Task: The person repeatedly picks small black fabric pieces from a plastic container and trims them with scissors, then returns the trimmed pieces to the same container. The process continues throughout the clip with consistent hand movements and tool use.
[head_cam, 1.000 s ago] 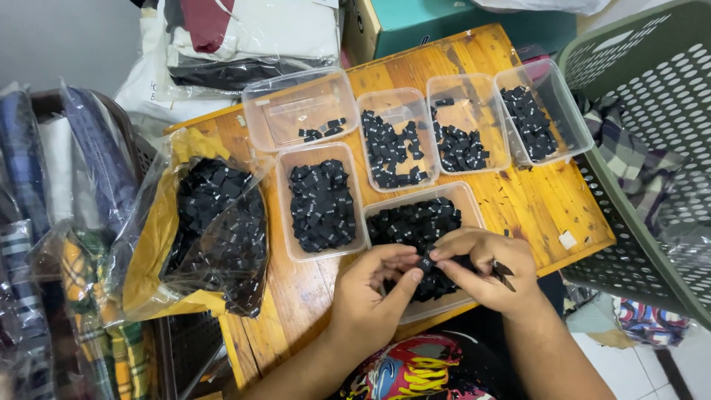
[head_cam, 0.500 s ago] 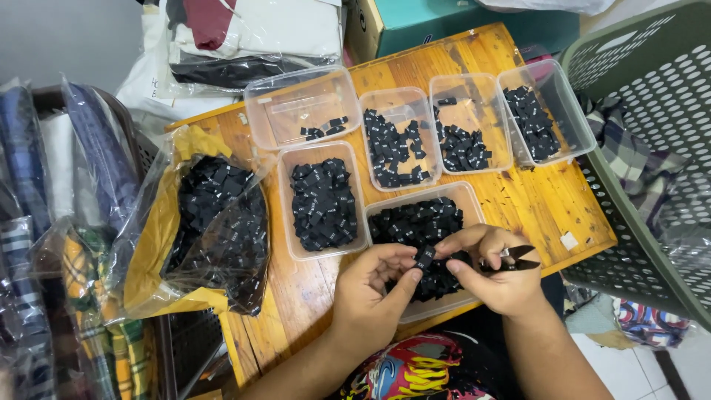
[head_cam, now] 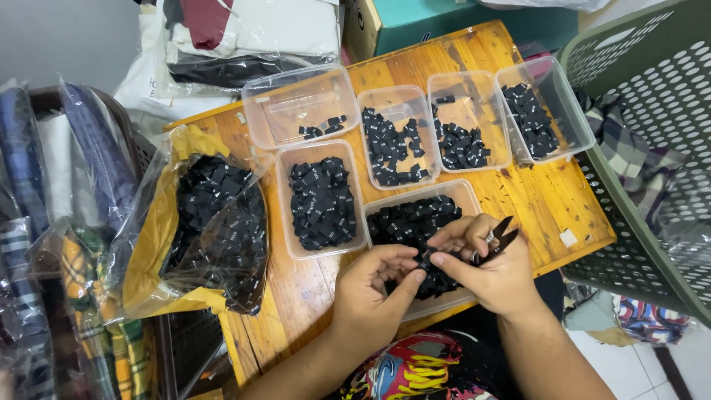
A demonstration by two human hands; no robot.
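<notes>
Both hands — left [head_cam: 370, 285], right [head_cam: 489, 270] with snips [head_cam: 500, 238] — pinch one black label [head_cam: 424, 258] together; a slip could nick fingertips.

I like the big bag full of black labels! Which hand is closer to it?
Left. The left hand is just right of the plastic bag, not touching it. The right hand lies farther right, beyond the left hand.

Small black fabric labels [head_cam: 322, 204] fill clear plastic tubs [head_cam: 285, 200] beyond the fingers [head_cam: 415, 278], on a honey-yellow wooden counter [head_cam: 544, 196]. Right of them, a grey-green perforated plastic basket [head_cam: 652, 96] holds grey plaid cloth [head_cam: 629, 152].
</notes>
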